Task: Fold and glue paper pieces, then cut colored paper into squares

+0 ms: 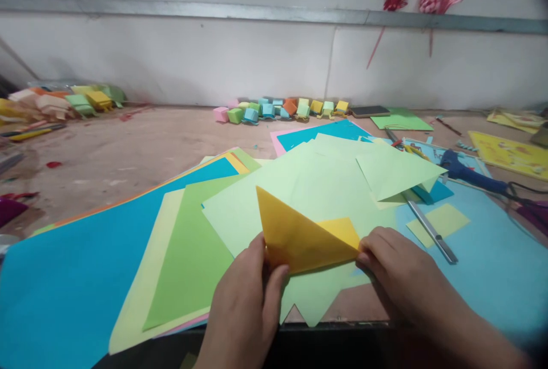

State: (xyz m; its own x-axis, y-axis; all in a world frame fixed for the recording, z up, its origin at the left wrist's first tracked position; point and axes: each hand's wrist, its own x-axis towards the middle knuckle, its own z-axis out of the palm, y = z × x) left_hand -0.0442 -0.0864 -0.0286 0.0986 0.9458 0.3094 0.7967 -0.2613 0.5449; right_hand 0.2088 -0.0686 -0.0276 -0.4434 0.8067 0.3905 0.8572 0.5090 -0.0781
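Observation:
A yellow sheet of paper (295, 237), folded into a triangle with another yellow layer behind it, is held up between my two hands. My left hand (248, 295) pinches its lower left part between thumb and fingers. At the right-hand corner, the fingertips of my right hand (398, 266) are closed on the paper. Below and behind it lie pale green sheets (274, 186). A grey utility knife (430, 229) rests to the right, beyond my right hand, beside a small pale yellow paper piece (456, 217).
Stacked coloured sheets, the top one blue (85, 260), spread across the left. Small folded paper blocks (268, 111) line the wall, with more in a pile (64, 100) at far left. A blue glue gun (471, 172) with a cord lies at right. The table's front edge (325, 324) is close.

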